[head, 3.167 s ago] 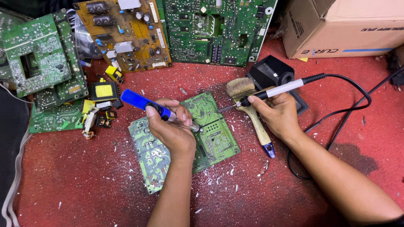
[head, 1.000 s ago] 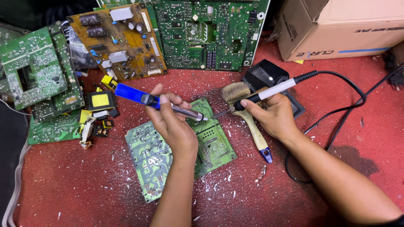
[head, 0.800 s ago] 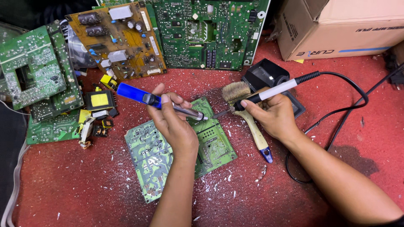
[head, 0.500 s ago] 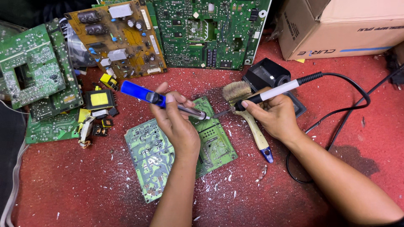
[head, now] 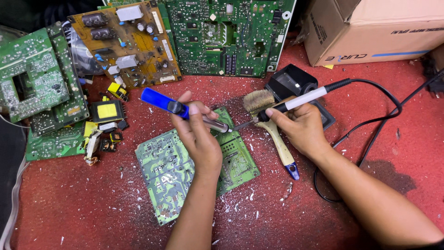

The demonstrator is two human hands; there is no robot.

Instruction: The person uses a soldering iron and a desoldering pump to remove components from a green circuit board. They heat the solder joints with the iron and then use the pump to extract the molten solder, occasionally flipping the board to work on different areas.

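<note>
A green circuit board (head: 171, 173) lies flat on the red mat, solder side up. My left hand (head: 196, 136) grips a blue and silver desoldering pump (head: 159, 102), its metal nose resting near the board's far right corner. My right hand (head: 300, 127) holds a soldering iron (head: 305, 97) with a white and black handle; its tip meets the pump's nose above the board's edge. The iron's black cable (head: 393, 99) loops off to the right.
A wooden-handled brush (head: 270, 125) lies under my right hand. A black iron stand (head: 289, 81) sits behind it. Several circuit boards (head: 226, 34) lean at the back and left, loose yellow components (head: 106, 111) beside them. A cardboard box (head: 374, 28) stands at the top right.
Since 3.2 s ago the pump's blue end has risen and swung away from me, and its nose has moved to the iron's tip. In the last second both hands stay almost still.
</note>
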